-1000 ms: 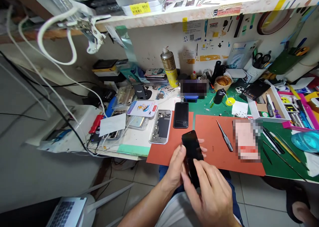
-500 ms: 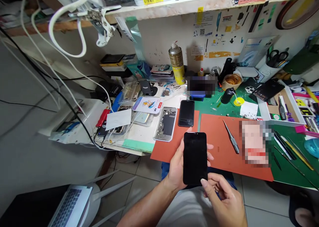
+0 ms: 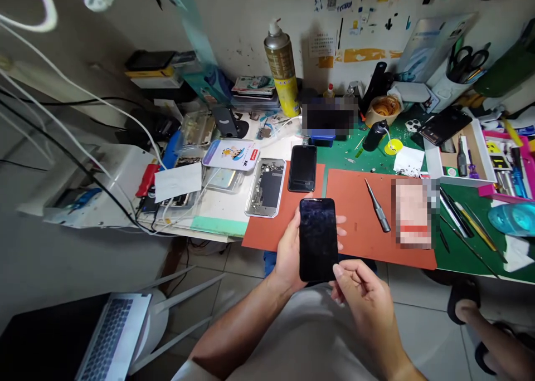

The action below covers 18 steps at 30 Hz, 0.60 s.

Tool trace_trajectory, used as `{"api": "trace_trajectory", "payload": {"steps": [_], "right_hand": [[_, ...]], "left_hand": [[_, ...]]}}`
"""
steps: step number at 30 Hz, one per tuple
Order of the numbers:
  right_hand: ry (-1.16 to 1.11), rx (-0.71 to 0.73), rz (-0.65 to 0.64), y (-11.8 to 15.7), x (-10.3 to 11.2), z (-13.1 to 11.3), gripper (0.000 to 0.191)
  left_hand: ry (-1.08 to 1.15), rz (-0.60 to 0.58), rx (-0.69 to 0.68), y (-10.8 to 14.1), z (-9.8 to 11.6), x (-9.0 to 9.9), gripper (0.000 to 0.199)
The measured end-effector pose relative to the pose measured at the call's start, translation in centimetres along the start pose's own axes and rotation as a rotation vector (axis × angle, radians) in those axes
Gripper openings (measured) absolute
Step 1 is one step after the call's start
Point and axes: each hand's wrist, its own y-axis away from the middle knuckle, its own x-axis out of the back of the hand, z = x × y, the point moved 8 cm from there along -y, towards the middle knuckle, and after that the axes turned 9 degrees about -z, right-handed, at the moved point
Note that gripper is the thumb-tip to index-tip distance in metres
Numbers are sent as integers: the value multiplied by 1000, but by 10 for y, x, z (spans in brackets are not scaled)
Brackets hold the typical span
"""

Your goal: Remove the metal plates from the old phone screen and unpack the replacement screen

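A smartphone with a dark screen is held upright in front of me, above the near edge of the table. My left hand wraps round it from behind, thumb along the left edge and fingertips showing past the right edge. At the lower right corner, my right hand pinches the phone between thumb and bent fingers. Just beyond lies a second dark phone on an orange-brown mat. Left of that, an opened phone housing with bare inner parts lies face up. A grey screwdriver rests on the mat.
Tweezers and thin tools lie at the right. Behind stand a spray can, a small black bottle and a tool box. White cables hang at the left above a laptop. Another person's leg shows lower right.
My view has tilted downward, so the bench appears higher in the picture. Both hands keep their grip on the phone, and faint smudges or reflections now show on its screen.
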Motion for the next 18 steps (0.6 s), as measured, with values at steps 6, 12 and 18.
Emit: {"api": "trace_trajectory", "payload": {"steps": [6,12,18], "right_hand": [[60,-19,48,-7,6,-7,49],[-52,-34,31,0,21,9,48],[-137,-8,47,-5,16,4,47]], "left_hand": [[22,-11,-43,2,-2,-4,59],[44,1,21,-1,-1,0,67],[49,26,41,-4,-4,2,65]]}}
